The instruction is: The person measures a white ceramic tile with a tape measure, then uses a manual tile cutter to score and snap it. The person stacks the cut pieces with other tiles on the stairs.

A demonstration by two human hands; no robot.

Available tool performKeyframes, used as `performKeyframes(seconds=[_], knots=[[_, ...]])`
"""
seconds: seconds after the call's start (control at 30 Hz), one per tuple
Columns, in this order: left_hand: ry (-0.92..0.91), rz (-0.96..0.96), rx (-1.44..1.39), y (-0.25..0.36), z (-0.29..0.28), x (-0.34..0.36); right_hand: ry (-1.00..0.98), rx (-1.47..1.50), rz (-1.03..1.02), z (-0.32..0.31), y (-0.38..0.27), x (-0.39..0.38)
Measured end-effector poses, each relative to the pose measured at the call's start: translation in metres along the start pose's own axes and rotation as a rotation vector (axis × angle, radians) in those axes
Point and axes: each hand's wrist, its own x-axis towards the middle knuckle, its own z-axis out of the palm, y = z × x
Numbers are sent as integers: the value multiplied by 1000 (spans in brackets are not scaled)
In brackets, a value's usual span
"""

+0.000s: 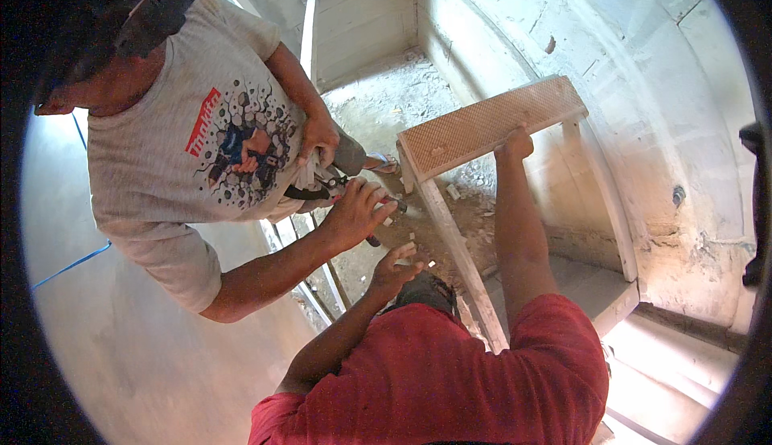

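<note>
Hold the long, tan, criss-cross-patterned board (pixel 489 122), right of centre, steady with the gripping right hand (pixel 515 145); help with the loose, empty-looking left hand (pixel 394 273), mid-frame.

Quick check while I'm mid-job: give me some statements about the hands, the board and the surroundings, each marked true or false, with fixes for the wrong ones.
1. The right hand grips an edge of the brown board. True.
2. The left hand grips the brown board too. False: it is apart from it, near the co-worker's hand.
3. The co-worker's shirt is solid green. False: it is grey with a printed picture.
4. Pale rubble is scattered on the floor. True.
5. The thin cord at the picture's left is yellow. False: it is blue.
</note>
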Motion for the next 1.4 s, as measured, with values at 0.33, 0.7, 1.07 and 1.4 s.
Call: performKeyframes(seconds=[0.33, 0.7, 1.07, 1.4], knots=[[26, -37, 26, 6, 2, 0, -93, -498, -226, -18, 50, 75], [31, -56, -8, 0, 9, -1, -166, -31, -29, -26, 17, 31], [5, -102, -1, -6, 8, 2, -294, 67, 183, -40, -10, -1], [44, -193, -82, -21, -10, -3, -367, 98, 233, -45, 1, 9]])
